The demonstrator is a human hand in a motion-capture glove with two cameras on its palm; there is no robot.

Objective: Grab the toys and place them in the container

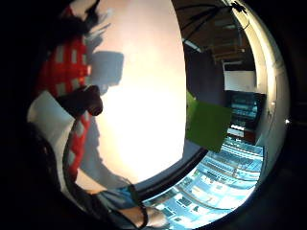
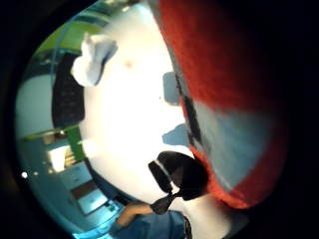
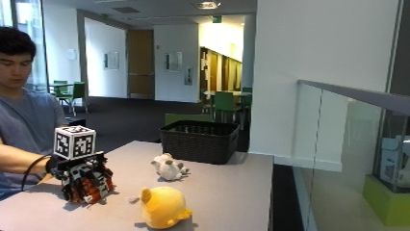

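My grip (image 3: 80,179) is wrapped round a red-and-white checked toy (image 3: 90,188), held down at the bench (image 3: 224,192); it fills my thumb-side palm view. Using the dark woven container (image 3: 200,140) as landmark: the small white toy (image 3: 168,168) lies just before it, the yellow toy (image 3: 164,207) farther out, and I think nothing touches it.

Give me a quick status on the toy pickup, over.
Right hand on the table, fingers round a red and white toy. Yellow toy and white toy loose. Basket beyond, path unobstructed.
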